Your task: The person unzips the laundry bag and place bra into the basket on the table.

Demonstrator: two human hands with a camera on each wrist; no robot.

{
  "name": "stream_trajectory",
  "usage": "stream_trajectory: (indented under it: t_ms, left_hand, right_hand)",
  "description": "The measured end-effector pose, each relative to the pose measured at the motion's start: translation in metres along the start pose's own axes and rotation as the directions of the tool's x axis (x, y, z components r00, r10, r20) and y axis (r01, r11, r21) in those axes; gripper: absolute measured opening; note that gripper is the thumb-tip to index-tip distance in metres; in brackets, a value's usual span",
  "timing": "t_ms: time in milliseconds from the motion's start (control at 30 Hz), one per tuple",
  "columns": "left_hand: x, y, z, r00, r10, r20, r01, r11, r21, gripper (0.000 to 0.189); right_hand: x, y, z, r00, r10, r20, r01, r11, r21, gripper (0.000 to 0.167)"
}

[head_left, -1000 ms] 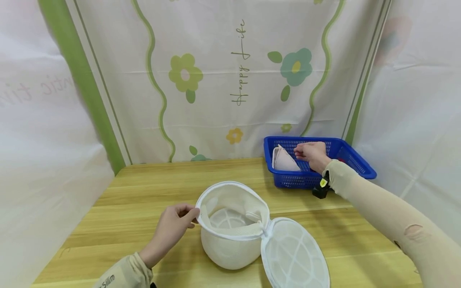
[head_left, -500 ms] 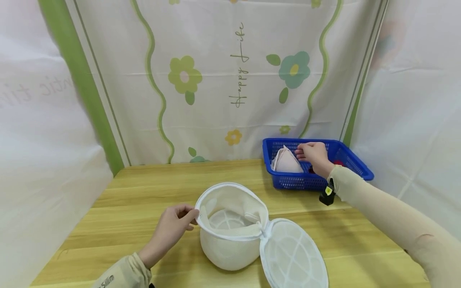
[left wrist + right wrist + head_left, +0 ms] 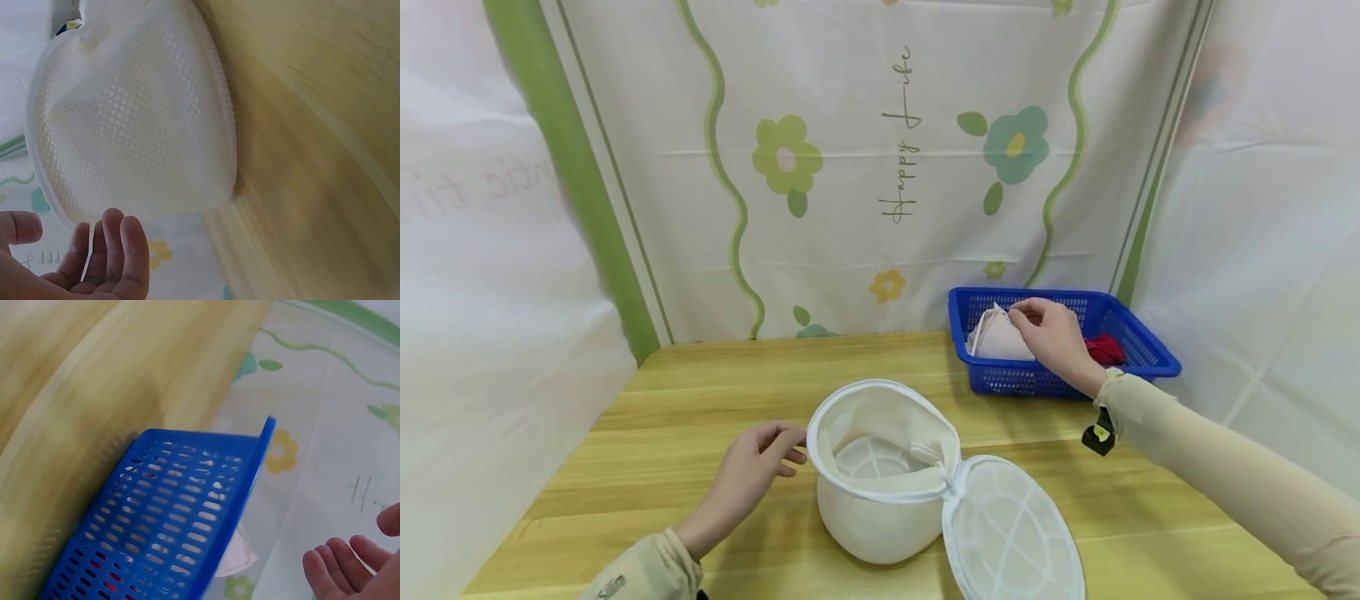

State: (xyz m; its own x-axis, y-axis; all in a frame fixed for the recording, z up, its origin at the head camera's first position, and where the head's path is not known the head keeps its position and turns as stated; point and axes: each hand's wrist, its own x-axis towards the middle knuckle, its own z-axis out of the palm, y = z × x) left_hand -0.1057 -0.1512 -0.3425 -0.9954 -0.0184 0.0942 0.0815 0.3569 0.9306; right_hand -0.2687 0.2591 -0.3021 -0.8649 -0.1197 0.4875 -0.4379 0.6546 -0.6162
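Observation:
A round white mesh laundry bag stands upright on the wooden table, its round lid folded out to the right. My left hand is beside the left of the bag's rim, fingertips right at it. In the left wrist view the thumb and fingers are apart with nothing between them. My right hand hovers over a blue plastic basket, fingers loosely bent, thumb apart from them in the right wrist view. Close to its fingertips, a pale pink, cup-shaped cloth piece lies in the basket.
Some red cloth lies at the right in the basket. Behind the table hangs a white curtain with printed flowers, and white sheets close off both sides.
My left hand has let go of the bag's rim and drawn slightly left. The right hand has turned over the basket, its wrist shifting right and nearer, showing more red cloth.

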Motion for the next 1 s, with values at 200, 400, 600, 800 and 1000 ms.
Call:
stream_trajectory:
  t_ms: [200,400,600,800,1000]
  left_hand:
    - [-0.004,-0.005,-0.009,0.998,0.054,-0.03,-0.051,0.995,0.083,0.025]
    - [-0.009,-0.016,-0.029,0.985,0.155,-0.07,-0.135,0.962,0.239,0.02]
    - [-0.014,-0.021,-0.05,0.955,0.283,-0.088,-0.223,0.883,0.414,0.02]
    - [-0.02,-0.02,-0.064,0.873,0.483,-0.065,-0.339,0.698,0.631,0.031]
    - [-0.016,-0.019,-0.075,0.722,0.692,0.031,-0.456,0.441,0.774,0.048]
  right_hand:
    - [-0.021,-0.015,0.0,0.996,-0.089,0.004,0.089,0.996,-0.022,0.03]
    - [-0.041,-0.025,0.002,0.95,-0.311,0.004,0.31,0.946,-0.101,0.026]
    - [-0.059,-0.037,-0.003,0.892,-0.45,0.045,0.451,0.877,-0.165,0.033]
    - [-0.081,-0.049,-0.01,0.834,-0.541,0.103,0.549,0.799,-0.247,0.046]
    - [-0.095,-0.051,-0.012,0.803,-0.585,0.115,0.583,0.73,-0.355,0.055]
